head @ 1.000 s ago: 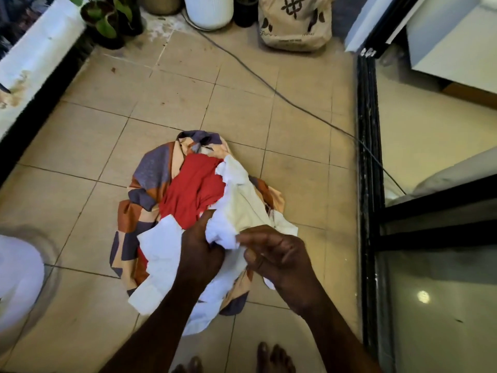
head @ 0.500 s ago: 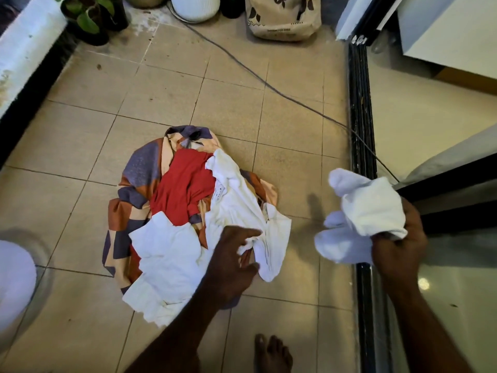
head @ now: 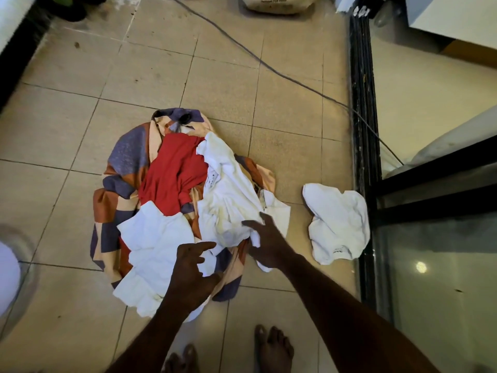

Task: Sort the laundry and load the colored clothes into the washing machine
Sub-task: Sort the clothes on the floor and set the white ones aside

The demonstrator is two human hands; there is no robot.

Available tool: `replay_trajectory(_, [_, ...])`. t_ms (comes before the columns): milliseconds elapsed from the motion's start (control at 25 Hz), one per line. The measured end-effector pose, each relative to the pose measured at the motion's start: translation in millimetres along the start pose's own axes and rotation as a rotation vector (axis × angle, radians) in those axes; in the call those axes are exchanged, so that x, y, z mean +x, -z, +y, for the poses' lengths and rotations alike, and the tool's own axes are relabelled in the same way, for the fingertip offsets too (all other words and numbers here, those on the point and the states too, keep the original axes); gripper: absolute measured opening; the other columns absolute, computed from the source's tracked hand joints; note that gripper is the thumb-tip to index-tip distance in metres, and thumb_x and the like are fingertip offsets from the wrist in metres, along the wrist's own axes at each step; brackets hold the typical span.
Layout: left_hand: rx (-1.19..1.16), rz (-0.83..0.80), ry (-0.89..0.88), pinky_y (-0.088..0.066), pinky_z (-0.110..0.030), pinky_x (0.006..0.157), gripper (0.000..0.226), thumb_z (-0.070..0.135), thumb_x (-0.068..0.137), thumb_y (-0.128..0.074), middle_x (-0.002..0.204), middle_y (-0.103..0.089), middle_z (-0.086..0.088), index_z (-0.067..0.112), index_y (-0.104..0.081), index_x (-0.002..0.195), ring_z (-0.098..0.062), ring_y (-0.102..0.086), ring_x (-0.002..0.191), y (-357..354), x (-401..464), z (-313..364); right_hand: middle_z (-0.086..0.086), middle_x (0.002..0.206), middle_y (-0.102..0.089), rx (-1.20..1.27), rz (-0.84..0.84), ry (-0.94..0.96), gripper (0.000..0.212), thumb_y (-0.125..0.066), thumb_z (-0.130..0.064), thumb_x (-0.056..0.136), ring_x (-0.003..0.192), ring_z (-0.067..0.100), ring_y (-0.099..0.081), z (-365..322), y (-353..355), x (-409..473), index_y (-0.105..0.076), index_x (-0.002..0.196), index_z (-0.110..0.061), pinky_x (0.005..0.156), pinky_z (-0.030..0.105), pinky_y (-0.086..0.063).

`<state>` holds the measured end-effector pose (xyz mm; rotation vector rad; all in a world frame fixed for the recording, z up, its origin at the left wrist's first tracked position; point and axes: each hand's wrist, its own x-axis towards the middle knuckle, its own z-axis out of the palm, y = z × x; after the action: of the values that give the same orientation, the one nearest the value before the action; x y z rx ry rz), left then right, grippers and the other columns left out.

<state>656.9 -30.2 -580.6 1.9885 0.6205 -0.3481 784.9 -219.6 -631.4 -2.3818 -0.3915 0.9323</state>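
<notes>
Far left, at the frame edge: blurred white rounded object (head: 8,275), identity unclear. On the tiled floor (head: 67,135), a laundry pile, its base a patchwork sheet (head: 126,157) in purple, orange and cream. On top of that, a red garment (head: 172,173) in the middle of the heap, bordered at its near-left by a white cloth (head: 153,232) and at its right by a cream-white garment (head: 228,200).

Over the near edge of the pile, left hand (head: 188,275): fingers spread and loosely curled, index extended, resting on white fabric, nothing pinched that can be made out. Just right of it, right hand (head: 269,238): fingers splayed wide on the cream-white garment, thumb tucked into a fold; firm grip or not, cannot tell.

Further right, apart from the pile: a separate white garment (head: 336,222) crumpled on the tile, beside the black sliding-door track (head: 363,103). Grey cable (head: 269,65) crossing the floor diagonally toward that track. Bare feet (head: 271,348) at the bottom edge. Washing machine nowhere in view.
</notes>
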Motion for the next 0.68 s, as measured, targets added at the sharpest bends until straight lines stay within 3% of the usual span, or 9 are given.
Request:
replay_trajectory(120, [0.077, 0.013, -0.055, -0.042, -0.004, 0.082, 0.061, 0.011, 0.071, -0.086, 0.13, -0.054, -0.008, 0.015, -0.058, 0.125, -0.017, -0.054, 0.107, 9, 7, -7, 0.014, 0.167, -0.021, -0.281, -0.228, 0.173, 0.064, -0.063, -0.038, 0.097, 0.149, 0.036, -0.034, -18, -48, 37, -0.038, 0.154, -0.022, 0.126, 0.042, -0.017])
replay_trajectory(240, [0.081, 0.005, -0.021, -0.039, -0.008, 0.083, 0.063, 0.016, 0.072, -0.086, 0.132, -0.052, -0.006, 0.014, -0.056, 0.127, -0.018, -0.054, 0.108, 15, 9, -15, 0.018, 0.162, -0.033, -0.348, -0.289, 0.117, 0.062, -0.061, -0.032, 0.099, 0.147, 0.034, -0.038, -27, -63, 52, -0.038, 0.153, -0.009, 0.125, 0.042, -0.02])
replay_trajectory(320, [0.08, 0.018, 0.035, -0.035, -0.002, 0.076, 0.064, 0.018, 0.072, -0.085, 0.131, -0.048, -0.002, 0.018, -0.054, 0.129, -0.016, -0.054, 0.108, 17, 7, -20, 0.024, 0.144, -0.054, -0.118, -0.258, 0.069, 0.052, -0.069, -0.015, 0.094, 0.134, 0.04, -0.051, -44, -55, 43, -0.053, 0.14, 0.003, 0.115, 0.044, -0.037])
replay_trajectory(400, [0.07, 0.043, 0.06, -0.038, -0.005, 0.077, 0.072, 0.017, 0.071, -0.086, 0.133, -0.046, -0.004, 0.017, -0.049, 0.134, -0.02, -0.054, 0.112, 21, 4, -20, 0.022, 0.131, -0.066, 0.094, -0.186, 0.101, 0.046, -0.075, -0.005, 0.088, 0.122, 0.037, -0.062, -63, -38, 31, -0.062, 0.132, 0.005, 0.107, 0.045, -0.047])
replay_trajectory(520, [0.05, 0.094, 0.099, -0.05, -0.034, 0.095, 0.088, 0.019, 0.07, -0.087, 0.134, -0.046, -0.012, 0.008, -0.038, 0.142, -0.027, -0.05, 0.12, 24, 8, -15, 0.011, 0.132, -0.069, 0.54, -0.271, 0.19, 0.045, -0.072, 0.002, 0.089, 0.123, 0.024, -0.065, -106, -3, 3, -0.065, 0.134, -0.003, 0.107, 0.041, -0.053])
replay_trajectory(600, [0.088, 0.055, 0.203, -0.05, -0.051, 0.096, 0.06, 0.031, 0.08, -0.079, 0.109, -0.058, -0.019, 0.005, -0.052, 0.127, -0.036, -0.058, 0.107, 26, 12, 4, 0.004, 0.13, -0.07, 0.792, -0.437, 0.348, 0.041, -0.067, 0.0, 0.093, 0.122, 0.02, -0.065, -135, 18, -17, -0.064, 0.133, -0.005, 0.102, 0.033, -0.054])
replay_trajectory(680, [-0.117, -0.012, 0.188, -0.049, -0.053, 0.092, 0.035, 0.021, 0.094, -0.063, 0.096, -0.055, -0.019, 0.0, -0.056, 0.122, -0.044, -0.058, 0.102, 32, 13, 27, 0.0, 0.128, -0.07, 0.922, -0.609, 0.522, 0.035, -0.064, -0.004, 0.097, 0.121, 0.016, -0.065, -147, 36, -32, -0.064, 0.132, -0.004, 0.099, 0.029, -0.054])
